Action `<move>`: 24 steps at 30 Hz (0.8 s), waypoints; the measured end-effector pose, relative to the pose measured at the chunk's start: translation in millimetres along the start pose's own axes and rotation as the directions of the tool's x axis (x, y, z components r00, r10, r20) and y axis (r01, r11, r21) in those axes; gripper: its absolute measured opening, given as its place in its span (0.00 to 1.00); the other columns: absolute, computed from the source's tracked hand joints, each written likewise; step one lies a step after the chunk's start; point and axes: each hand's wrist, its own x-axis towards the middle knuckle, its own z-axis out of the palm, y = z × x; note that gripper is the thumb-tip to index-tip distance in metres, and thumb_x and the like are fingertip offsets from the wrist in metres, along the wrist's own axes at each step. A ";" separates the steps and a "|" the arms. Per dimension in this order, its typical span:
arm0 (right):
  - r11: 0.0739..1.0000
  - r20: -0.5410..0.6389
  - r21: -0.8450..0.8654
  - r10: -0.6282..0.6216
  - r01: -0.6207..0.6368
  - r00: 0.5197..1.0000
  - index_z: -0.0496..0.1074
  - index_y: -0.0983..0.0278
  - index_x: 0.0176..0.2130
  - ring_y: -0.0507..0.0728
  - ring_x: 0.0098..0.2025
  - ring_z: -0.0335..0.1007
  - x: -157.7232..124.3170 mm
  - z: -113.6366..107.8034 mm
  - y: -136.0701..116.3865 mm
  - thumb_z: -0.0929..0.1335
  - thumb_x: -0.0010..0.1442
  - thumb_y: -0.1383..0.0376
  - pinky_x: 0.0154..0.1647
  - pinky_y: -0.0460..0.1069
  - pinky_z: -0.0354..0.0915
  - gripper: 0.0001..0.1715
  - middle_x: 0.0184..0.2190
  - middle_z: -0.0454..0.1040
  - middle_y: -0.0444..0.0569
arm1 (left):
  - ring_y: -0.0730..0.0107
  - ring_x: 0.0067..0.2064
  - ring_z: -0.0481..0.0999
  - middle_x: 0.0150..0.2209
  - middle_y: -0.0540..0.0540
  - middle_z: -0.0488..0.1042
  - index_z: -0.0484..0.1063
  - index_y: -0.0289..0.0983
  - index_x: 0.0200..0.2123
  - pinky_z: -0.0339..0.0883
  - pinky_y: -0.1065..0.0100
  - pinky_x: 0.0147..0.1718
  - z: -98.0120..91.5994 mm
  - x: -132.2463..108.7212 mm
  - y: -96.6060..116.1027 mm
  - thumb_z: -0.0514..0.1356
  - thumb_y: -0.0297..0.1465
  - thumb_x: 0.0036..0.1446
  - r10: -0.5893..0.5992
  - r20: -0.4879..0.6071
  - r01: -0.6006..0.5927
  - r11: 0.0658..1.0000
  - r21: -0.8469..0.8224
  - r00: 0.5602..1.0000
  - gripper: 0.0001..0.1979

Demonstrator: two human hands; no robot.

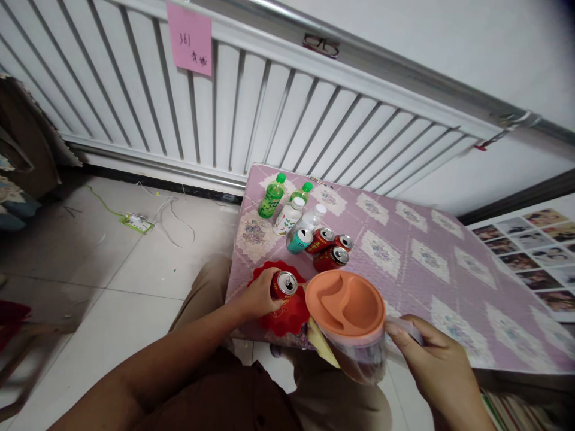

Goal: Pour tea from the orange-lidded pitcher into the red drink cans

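My left hand [258,295] is wrapped round a red drink can [283,285] that stands on a red scalloped mat [287,317] at the near left corner of the table. My right hand [438,362] grips the handle of a clear plastic pitcher [359,353] with an orange lid [345,303], held over the table's front edge just right of the can. Something yellow shows inside the pitcher near its left side.
Behind the mat stand three more red cans [331,246], a teal can [299,240], two green bottles [271,196] and two white bottles [288,216]. The table wears a purple patterned cloth [417,263]. A slatted white radiator cover [251,108] runs behind; a power strip [136,223] lies on the floor.
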 end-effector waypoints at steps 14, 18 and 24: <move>1.000 0.012 0.008 -0.013 0.013 1.000 0.71 0.61 0.20 0.52 0.26 0.57 0.6 1.1 1.8 0.75 0.47 0.48 0.27 0.46 0.57 0.21 0.20 0.63 0.42 | 0.51 0.60 0.72 0.59 0.38 0.70 0.61 0.39 0.58 0.66 0.50 0.61 -1.6 -0.4 0.3 0.70 0.27 0.49 -0.020 0.013 0.020 1.000 0.013 1.000 0.34; 1.000 0.013 -0.003 -0.008 0.008 1.000 0.71 0.61 0.20 0.52 0.26 0.57 1.0 1.5 3.2 0.74 0.47 0.49 0.27 0.46 0.57 0.20 0.20 0.63 0.41 | 0.51 0.60 0.72 0.59 0.37 0.70 0.61 0.38 0.58 0.66 0.49 0.61 -1.1 -0.5 0.0 0.69 0.26 0.49 -0.025 0.016 0.025 1.000 0.016 1.000 0.35; 1.000 0.029 -0.020 -0.013 0.014 0.999 0.70 0.60 0.20 0.52 0.26 0.57 0.9 1.7 3.4 0.73 0.49 0.50 0.27 0.46 0.57 0.19 0.20 0.63 0.41 | 0.51 0.60 0.72 0.59 0.38 0.70 0.61 0.40 0.58 0.66 0.49 0.61 -1.8 -0.5 -0.1 0.69 0.26 0.48 -0.021 0.011 0.021 1.000 0.014 1.000 0.35</move>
